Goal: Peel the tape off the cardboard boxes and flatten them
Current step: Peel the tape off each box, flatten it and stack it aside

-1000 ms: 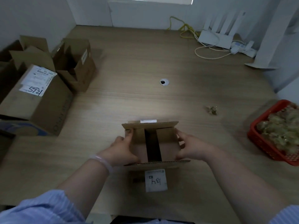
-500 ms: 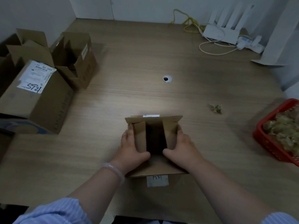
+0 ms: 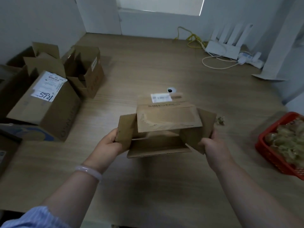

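Looks maybe halfway on this one: small box [image 3: 167, 119] held up over the near-middle surface [image 3: 148, 63], left hand [image 3: 108, 143] and right hand [image 3: 212, 145] each gripping a side flap, flaps open but not flattened, and other boxes [image 3: 49, 104] waiting far left.

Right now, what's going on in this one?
A person holds a small cardboard box over the wooden table, the left hand gripping its left flap and the right hand its right flap. Its flaps are spread open, but it is not yet flat. More opened boxes wait at the left; a red basket sits at the right.
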Tool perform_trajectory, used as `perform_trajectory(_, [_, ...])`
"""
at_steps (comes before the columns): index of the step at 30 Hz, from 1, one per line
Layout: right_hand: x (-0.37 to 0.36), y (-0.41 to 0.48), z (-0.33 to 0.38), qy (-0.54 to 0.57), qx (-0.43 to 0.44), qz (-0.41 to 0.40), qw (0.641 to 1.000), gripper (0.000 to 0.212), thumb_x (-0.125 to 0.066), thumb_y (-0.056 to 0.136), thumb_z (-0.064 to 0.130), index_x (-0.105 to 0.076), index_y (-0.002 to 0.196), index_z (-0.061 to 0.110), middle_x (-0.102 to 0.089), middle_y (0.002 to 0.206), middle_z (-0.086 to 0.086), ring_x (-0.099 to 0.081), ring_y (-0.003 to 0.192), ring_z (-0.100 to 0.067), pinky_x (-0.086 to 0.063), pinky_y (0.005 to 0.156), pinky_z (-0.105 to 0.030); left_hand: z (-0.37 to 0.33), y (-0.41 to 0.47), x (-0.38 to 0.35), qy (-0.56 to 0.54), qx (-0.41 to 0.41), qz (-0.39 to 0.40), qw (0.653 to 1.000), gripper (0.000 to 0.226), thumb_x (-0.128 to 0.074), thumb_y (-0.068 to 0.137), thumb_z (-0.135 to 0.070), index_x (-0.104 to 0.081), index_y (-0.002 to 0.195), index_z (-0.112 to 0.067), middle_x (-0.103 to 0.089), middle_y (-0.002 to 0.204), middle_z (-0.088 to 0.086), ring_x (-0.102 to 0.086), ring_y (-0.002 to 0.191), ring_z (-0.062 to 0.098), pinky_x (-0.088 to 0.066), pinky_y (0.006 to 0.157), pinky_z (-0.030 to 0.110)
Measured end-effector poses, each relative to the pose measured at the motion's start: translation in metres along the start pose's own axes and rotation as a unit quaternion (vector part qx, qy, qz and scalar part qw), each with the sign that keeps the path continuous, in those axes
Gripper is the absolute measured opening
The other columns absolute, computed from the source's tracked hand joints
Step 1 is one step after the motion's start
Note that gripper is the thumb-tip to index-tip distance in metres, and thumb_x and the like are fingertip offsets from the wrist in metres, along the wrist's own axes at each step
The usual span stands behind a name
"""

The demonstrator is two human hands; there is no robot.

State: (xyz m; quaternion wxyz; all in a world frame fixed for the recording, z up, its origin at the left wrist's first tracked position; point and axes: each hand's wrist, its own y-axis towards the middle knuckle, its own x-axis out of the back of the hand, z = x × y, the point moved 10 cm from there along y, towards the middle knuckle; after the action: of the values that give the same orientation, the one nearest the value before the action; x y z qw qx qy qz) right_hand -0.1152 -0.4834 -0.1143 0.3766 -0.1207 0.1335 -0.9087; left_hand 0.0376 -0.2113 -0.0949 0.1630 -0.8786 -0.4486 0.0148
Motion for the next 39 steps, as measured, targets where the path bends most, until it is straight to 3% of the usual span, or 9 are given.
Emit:
perform_trajectory(4, [0.002, -0.003, -0.015, 0.218, -0.050, 0.022, 0.974, 0.037, -0.045, 0.093, 0.015, -0.054, 0.129, 0.021, -0.066, 0.109, -0.006, -0.062, 0.099, -0.025, -0.050, 0.075, -0.035, 0.003, -0.005, 0.009, 0.099, -0.058, 0.017, 0.993, 0.058, -0.040, 0.079, 0.026, -0.067, 0.112, -0.014, -0.069, 0.098, -0.015, -0.059, 0.098, -0.010, -0.047, 0.089, 0.011])
perform_trajectory(8, [0.006, -0.006, -0.046, 0.193, -0.142, 0.038, 0.970, 0.052, -0.030, 0.093, 0.059, -0.060, 0.117, 0.025, -0.072, 0.105, -0.002, -0.067, 0.094, -0.019, -0.051, 0.067, -0.030, 0.014, -0.006, 0.006, 0.261, -0.158, 0.078, 0.949, 0.092, -0.040, 0.068, 0.020, -0.053, 0.127, -0.050, -0.052, 0.136, -0.015, -0.040, 0.130, -0.004, -0.024, 0.112, 0.014])
perform_trajectory(12, [0.005, -0.003, -0.085, 0.032, -0.179, 0.062, 0.981, 0.043, -0.063, 0.081, 0.050, -0.068, 0.109, 0.017, -0.072, 0.103, -0.007, -0.069, 0.095, -0.024, -0.055, 0.081, -0.040, 0.042, -0.010, -0.011, 0.480, -0.221, 0.129, 0.839, 0.077, -0.051, 0.072, -0.012, -0.040, 0.130, -0.060, -0.045, 0.142, -0.018, -0.041, 0.133, 0.007, -0.032, 0.110, 0.026])
perform_trajectory(17, [0.024, 0.005, -0.131, -0.162, -0.167, -0.011, 0.973, 0.054, -0.086, 0.065, 0.025, -0.061, 0.110, 0.010, -0.071, 0.100, -0.008, -0.068, 0.091, -0.024, -0.053, 0.089, -0.045, 0.104, -0.021, -0.036, 0.573, -0.172, 0.202, 0.776, 0.073, -0.055, 0.066, -0.039, -0.043, 0.137, -0.043, -0.043, 0.147, 0.000, -0.048, 0.129, 0.023, -0.038, 0.106, 0.037])
perform_trajectory(22, [0.029, 0.005, -0.139, -0.248, -0.119, -0.057, 0.960, 0.053, -0.083, 0.070, 0.025, -0.055, 0.114, 0.011, -0.067, 0.109, -0.010, -0.063, 0.100, -0.027, -0.050, 0.091, -0.037, 0.129, -0.011, -0.040, 0.551, -0.106, 0.137, 0.817, 0.073, -0.039, 0.074, -0.062, -0.041, 0.142, -0.034, -0.037, 0.150, 0.001, -0.039, 0.135, 0.024, -0.028, 0.111, 0.037])
perform_trajectory(26, [0.020, 0.011, -0.119, -0.354, -0.026, -0.067, 0.932, 0.060, -0.080, 0.071, 0.035, -0.054, 0.121, 0.015, -0.065, 0.115, -0.007, -0.059, 0.107, -0.026, -0.048, 0.093, -0.035, 0.131, 0.008, -0.051, 0.613, -0.080, 0.070, 0.783, 0.063, -0.039, 0.075, -0.059, -0.052, 0.133, -0.036, -0.059, 0.129, 0.001, -0.059, 0.112, 0.028, -0.050, 0.087, 0.044])
perform_trajectory(29, [0.007, 0.012, -0.113, -0.501, 0.022, -0.055, 0.864, 0.080, -0.068, 0.078, 0.044, -0.030, 0.144, 0.020, -0.043, 0.139, -0.009, -0.040, 0.127, -0.026, -0.036, 0.107, -0.037, 0.127, 0.020, -0.064, 0.645, -0.078, 0.031, 0.760, 0.064, -0.039, 0.074, -0.064, -0.057, 0.128, -0.036, -0.061, 0.112, 0.011, -0.056, 0.102, 0.032, -0.044, 0.093, 0.053])
perform_trajectory(33, [-0.038, 0.006, -0.112, -0.586, 0.140, 0.019, 0.798, 0.061, -0.048, 0.090, 0.030, -0.029, 0.148, 0.022, -0.020, 0.157, -0.008, -0.022, 0.143, -0.030, -0.026, 0.114, -0.044, 0.135, 0.030, -0.078, 0.639, -0.121, 0.031, 0.759, 0.067, -0.040, 0.078, -0.063, -0.053, 0.134, -0.028, -0.051, 0.137, 0.013, -0.041, 0.128, 0.030, -0.023, 0.104, 0.058])
perform_trajectory(39, [-0.049, 0.004, -0.136, -0.651, 0.149, 0.043, 0.743, 0.082, -0.019, 0.088, 0.069, -0.026, 0.150, 0.016, -0.020, 0.157, -0.013, -0.014, 0.145, -0.029, -0.014, 0.112, -0.046, 0.143, 0.029, -0.075, 0.620, -0.142, -0.006, 0.772, 0.073, -0.038, 0.083, -0.065, -0.031, 0.147, -0.031, -0.023, 0.157, 0.008, -0.021, 0.144, 0.024, -0.017, 0.111, 0.060])
